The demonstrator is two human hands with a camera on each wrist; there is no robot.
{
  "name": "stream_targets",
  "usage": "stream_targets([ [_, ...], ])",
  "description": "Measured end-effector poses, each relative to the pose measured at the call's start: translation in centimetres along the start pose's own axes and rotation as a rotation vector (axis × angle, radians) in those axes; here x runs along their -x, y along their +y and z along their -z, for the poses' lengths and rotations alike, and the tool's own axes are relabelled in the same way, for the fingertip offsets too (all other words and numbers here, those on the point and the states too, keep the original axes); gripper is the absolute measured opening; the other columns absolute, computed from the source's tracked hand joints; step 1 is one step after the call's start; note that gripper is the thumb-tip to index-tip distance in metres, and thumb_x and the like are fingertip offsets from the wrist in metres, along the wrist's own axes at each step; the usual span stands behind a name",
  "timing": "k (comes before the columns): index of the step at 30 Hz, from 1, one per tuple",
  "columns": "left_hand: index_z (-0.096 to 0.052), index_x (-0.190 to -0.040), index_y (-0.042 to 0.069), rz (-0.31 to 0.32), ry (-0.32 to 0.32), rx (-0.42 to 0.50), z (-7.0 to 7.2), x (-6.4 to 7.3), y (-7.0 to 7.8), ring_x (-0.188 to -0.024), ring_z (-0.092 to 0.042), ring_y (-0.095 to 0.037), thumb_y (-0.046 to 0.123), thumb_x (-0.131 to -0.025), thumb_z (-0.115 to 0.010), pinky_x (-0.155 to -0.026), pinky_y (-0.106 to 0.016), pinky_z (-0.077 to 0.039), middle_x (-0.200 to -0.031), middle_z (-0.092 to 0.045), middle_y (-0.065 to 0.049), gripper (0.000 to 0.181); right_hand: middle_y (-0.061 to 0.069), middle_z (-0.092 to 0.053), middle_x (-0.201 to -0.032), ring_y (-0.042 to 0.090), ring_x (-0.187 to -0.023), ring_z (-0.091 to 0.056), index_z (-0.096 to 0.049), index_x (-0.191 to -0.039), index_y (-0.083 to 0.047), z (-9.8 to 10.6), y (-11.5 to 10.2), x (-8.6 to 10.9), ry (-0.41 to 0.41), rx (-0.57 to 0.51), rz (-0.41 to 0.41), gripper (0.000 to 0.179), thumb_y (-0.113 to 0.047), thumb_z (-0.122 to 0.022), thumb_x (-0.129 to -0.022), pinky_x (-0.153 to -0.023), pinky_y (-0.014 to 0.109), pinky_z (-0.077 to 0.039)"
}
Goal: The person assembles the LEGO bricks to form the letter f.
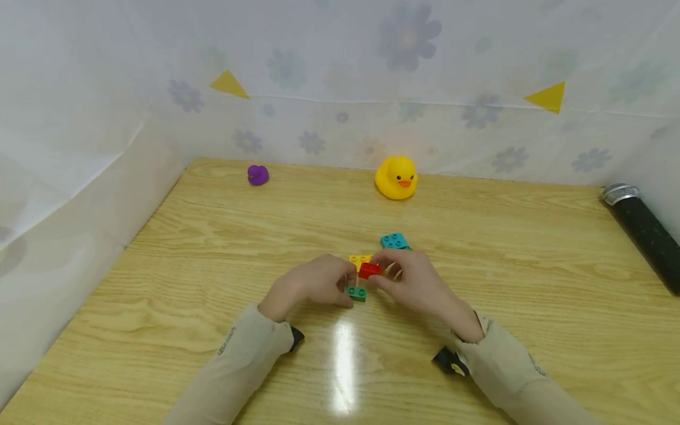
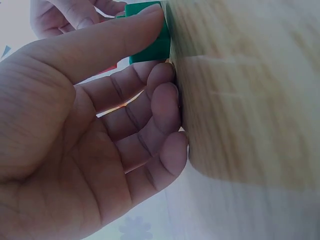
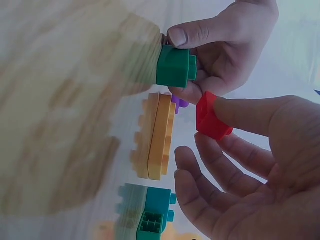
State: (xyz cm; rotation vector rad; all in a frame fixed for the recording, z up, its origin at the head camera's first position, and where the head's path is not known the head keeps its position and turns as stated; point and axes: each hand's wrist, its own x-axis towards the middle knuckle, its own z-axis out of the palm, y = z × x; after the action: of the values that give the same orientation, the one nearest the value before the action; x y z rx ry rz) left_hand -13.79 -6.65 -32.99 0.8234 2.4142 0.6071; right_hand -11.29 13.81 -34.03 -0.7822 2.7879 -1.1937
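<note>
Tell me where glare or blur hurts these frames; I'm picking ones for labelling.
Head view: sharp, but a bright glare streak on the table below the green brick. Left wrist view: wood grain smeared, left hand dim. Right wrist view: table soft and washed out, red brick clear.

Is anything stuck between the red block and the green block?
Nothing visible is. The right hand pinches the red block in the air, the left hand holds the green block on the table, and only a bare gap shows between them.
</note>
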Motion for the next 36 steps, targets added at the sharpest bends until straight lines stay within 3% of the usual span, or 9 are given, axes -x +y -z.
stream_targets([
  [13,-0.060,-0.086,0.010,-0.008,0.064,-0.015,-0.12,-0.21,-0.06,-0.071,-0.051,-0.014,0.017,-0.083,-0.075,-0.066,-0.028,-0.042,-0.077,-0.057,0.001,0.017,0.002,-0.068,-0.093,0.014,-0.072,-0.061,-0.067,-0.098,-0.007,-0.10,-0.07,0.04,-0.021,-0.022,0.005,0.015,-0.004,-0.072,-0.084,-0.063,0.025,-0.051],
  [25,-0.061,-0.089,0.010,-0.026,0.064,-0.033,-0.22,-0.31,0.11,-0.070,-0.052,-0.014,0.019,-0.082,-0.077,-0.067,-0.028,-0.044,-0.075,-0.057,0.002,0.020,-0.001,-0.066,-0.088,0.011,-0.072,-0.061,-0.066,-0.094,-0.008,-0.20,-0.40,0.09,-0.054,-0.033,0.019,0.013,-0.008,-0.074,-0.083,-0.063,0.024,-0.052],
  [32,-0.061,-0.090,0.011,-0.006,0.066,0.025,-0.01,-0.16,-0.20,-0.071,-0.053,-0.014,0.018,-0.080,-0.079,-0.067,-0.028,-0.045,-0.076,-0.059,0.002,0.022,-0.001,-0.066,-0.088,0.011,-0.072,-0.061,-0.066,-0.094,-0.008,-0.28,-0.39,0.12,-0.054,-0.027,0.014,0.014,-0.008,-0.075,-0.083,-0.063,0.024,-0.051],
  [36,-0.062,-0.090,0.010,-0.027,0.067,0.042,0.18,-0.07,-0.31,-0.070,-0.053,-0.014,0.016,-0.081,-0.079,-0.067,-0.027,-0.045,-0.075,-0.059,0.002,0.020,-0.001,-0.066,-0.087,0.010,-0.071,-0.061,-0.066,-0.094,-0.008,-0.33,-0.33,0.11,-0.051,-0.030,0.028,0.014,-0.008,-0.075,-0.083,-0.062,0.024,-0.051],
])
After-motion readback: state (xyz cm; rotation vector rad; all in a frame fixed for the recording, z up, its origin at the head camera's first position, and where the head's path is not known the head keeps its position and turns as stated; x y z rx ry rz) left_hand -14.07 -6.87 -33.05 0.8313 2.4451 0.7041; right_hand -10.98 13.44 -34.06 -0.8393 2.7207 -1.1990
